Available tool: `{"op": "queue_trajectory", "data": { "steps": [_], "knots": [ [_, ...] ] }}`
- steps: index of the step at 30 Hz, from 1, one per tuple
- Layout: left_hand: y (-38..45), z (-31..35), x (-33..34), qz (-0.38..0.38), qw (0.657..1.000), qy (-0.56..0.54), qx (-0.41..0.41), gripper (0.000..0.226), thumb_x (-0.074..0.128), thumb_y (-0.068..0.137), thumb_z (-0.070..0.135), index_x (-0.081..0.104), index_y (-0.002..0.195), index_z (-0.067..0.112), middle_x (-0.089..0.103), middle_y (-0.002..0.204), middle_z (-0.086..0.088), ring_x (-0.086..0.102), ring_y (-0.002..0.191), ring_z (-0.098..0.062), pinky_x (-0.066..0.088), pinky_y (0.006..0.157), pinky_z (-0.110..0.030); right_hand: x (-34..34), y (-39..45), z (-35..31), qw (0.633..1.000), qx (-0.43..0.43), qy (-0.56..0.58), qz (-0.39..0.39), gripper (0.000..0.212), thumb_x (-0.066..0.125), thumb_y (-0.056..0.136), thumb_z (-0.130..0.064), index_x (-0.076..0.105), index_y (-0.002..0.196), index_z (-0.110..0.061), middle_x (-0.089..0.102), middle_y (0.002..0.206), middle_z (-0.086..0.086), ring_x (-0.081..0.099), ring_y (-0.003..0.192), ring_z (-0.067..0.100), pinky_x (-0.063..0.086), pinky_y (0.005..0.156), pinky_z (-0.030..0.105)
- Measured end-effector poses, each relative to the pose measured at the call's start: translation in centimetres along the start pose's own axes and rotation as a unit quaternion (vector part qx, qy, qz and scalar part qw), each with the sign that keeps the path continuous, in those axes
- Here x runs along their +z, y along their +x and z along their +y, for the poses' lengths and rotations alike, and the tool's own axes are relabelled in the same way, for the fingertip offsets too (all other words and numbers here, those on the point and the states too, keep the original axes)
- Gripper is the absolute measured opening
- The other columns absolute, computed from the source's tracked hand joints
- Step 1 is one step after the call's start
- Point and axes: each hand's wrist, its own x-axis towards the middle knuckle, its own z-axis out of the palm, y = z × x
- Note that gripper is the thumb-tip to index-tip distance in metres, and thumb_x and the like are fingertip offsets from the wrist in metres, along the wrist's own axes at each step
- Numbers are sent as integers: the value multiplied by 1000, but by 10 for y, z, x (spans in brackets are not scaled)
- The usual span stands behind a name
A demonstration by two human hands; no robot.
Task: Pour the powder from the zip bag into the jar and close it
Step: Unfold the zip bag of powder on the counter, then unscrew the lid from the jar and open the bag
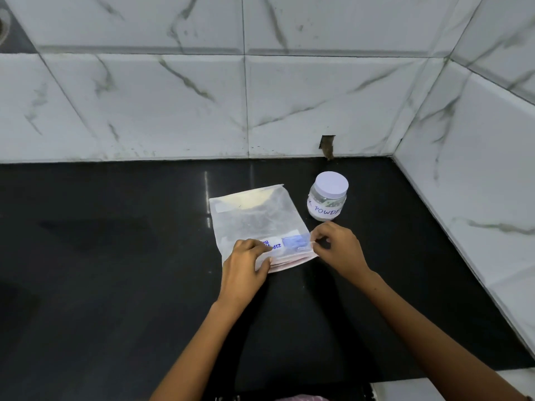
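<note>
While my left hand [246, 264] pins the bag [257, 224], my right hand [337, 246] pinches its zip corner; peel slowly; capped jar [327, 198] waits just beyond.

a glossy black stone countertop [101, 256] meets white marble-look wall tiles [173, 105] with grey veins. a second tiled wall [477, 169] forms a corner on the right. a small dark notch [327, 146] breaks the tile's base.
</note>
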Motion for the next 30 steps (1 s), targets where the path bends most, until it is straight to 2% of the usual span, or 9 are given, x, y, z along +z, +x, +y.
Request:
{"op": "queue_trajectory", "data": {
  "steps": [3, 7, 10, 12, 16, 20, 24, 27, 30],
  "knots": [
    [18, 15, 9, 19, 999, -29, -3, 22, 59, 92, 32, 71, 104, 19, 64, 111, 7, 51, 109, -11, 39, 75, -21, -16, 17, 3, 995, 0, -10, 97, 8, 70, 76, -7, 68, 84, -10, 69, 90, 3, 64, 82, 18, 55, 70, 38],
    [38, 31, 23, 31, 998, -47, 5, 23, 58, 92, 33, 70, 106, 21, 65, 115, 6, 53, 109, -12, 38, 78, -19, -34, 57, 12, 984, 45, -63, 164, 25, 68, 82, -18, 63, 105, -10, 60, 113, 7, 54, 107, 22, 49, 77, 32],
    [49, 39, 34, 34, 998, -58, 9, 22, 58, 92, 32, 70, 107, 21, 65, 117, 5, 53, 110, -13, 38, 80, -19, -36, 84, 16, 982, 68, -96, 145, 36, 67, 84, -31, 59, 114, -12, 53, 123, 8, 47, 117, 23, 47, 84, 33],
    [54, 43, 40, 31, 998, -61, 10, 22, 59, 92, 32, 70, 107, 21, 65, 118, 4, 53, 110, -13, 37, 81, -19, -32, 97, 17, 985, 90, -95, 112, 38, 64, 85, -40, 58, 111, -12, 51, 126, 8, 47, 118, 24, 46, 87, 34],
    [65, 48, 47, 21, 997, -78, -1, 27, 60, 91, 36, 70, 112, 21, 65, 121, 4, 53, 113, -13, 36, 82, -19, -30, 113, 16, 988, 111, -95, 43, 58, 67, 72, -62, 50, 101, -15, 57, 108, 8, 58, 94, 26, 44, 72, 33],
    [75, 56, 57, 0, 993, -111, -28, 49, 66, 84, 45, 61, 126, 21, 59, 132, 6, 48, 123, -13, 34, 88, -19, -37, 106, 17, 987, 105, -118, 25, 52, 73, 67, -52, 47, 97, -18, 60, 97, 8, 61, 87, 28, 40, 66, 30],
    [77, 72, 73, -7, 987, -160, -21, 65, 71, 78, 47, 52, 136, 24, 49, 142, 9, 40, 132, -10, 31, 97, -18, -44, 70, 17, 984, 112, -137, 24, 54, 72, 66, -53, 48, 102, -21, 62, 94, 7, 62, 83, 28, 40, 64, 30],
    [65, 85, 90, -11, 982, -189, -8, 74, 80, 66, 44, 54, 132, 21, 57, 133, 7, 47, 124, -9, 38, 97, -21, -43, 40, 15, 976, 122, -171, 63, 56, 67, 67, -58, 51, 103, -19, 63, 90, 7, 62, 80, 29, 41, 61, 31],
    [53, 95, 103, 22, 977, -211, -25, 77, 78, 56, 51, 55, 124, 23, 61, 123, 8, 52, 114, -10, 44, 98, -31, -41, 22, 9, 972, 137, -180, 69, 58, 66, 68, -58, 51, 108, -19, 62, 97, 7, 60, 88, 27, 44, 66, 33]
  ]
}}
